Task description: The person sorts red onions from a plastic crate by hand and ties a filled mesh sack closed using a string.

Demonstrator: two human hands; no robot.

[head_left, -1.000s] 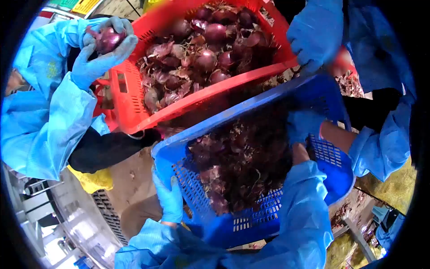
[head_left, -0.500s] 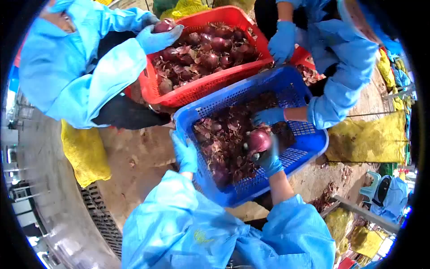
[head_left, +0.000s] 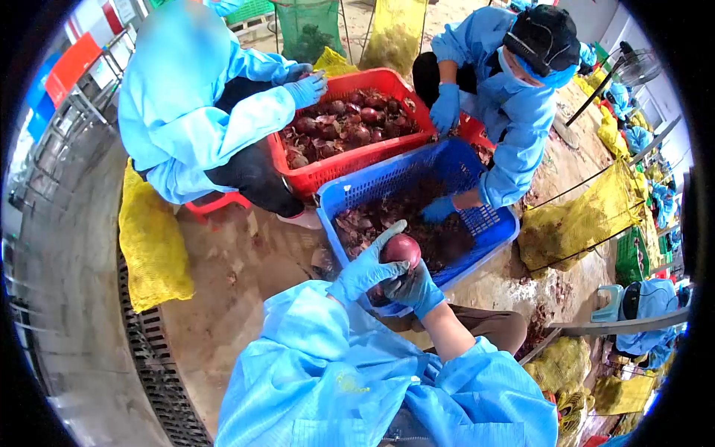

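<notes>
A red onion (head_left: 401, 251) is held between my two gloved hands, over the near edge of the blue basket (head_left: 504, 237). My left hand (head_left: 368, 267) touches its left side, with thumb and fingers apart around it. From below and the right, my right hand (head_left: 417, 289) grips the onion, its glove darkened at the fingertips. Inside the blue basket lie onions and loose dark skins (head_left: 387, 216). A co-worker's gloved hand (head_left: 439, 209) reaches into the basket on its right side.
Behind stands a red basket (head_left: 350, 158) full of onions, with a co-worker (head_left: 194, 119) at its left. Another co-worker (head_left: 514, 112) crouches at the right. Yellow net sacks (head_left: 153, 242) lie left and right. A metal bar (head_left: 633, 325) crosses at right, and a floor drain (head_left: 160, 365) runs at left.
The view has tilted up and widened. My right hand has lifted the onion out of the blue basket toward me, and my left hand has moved from the basket's side to the onion.
</notes>
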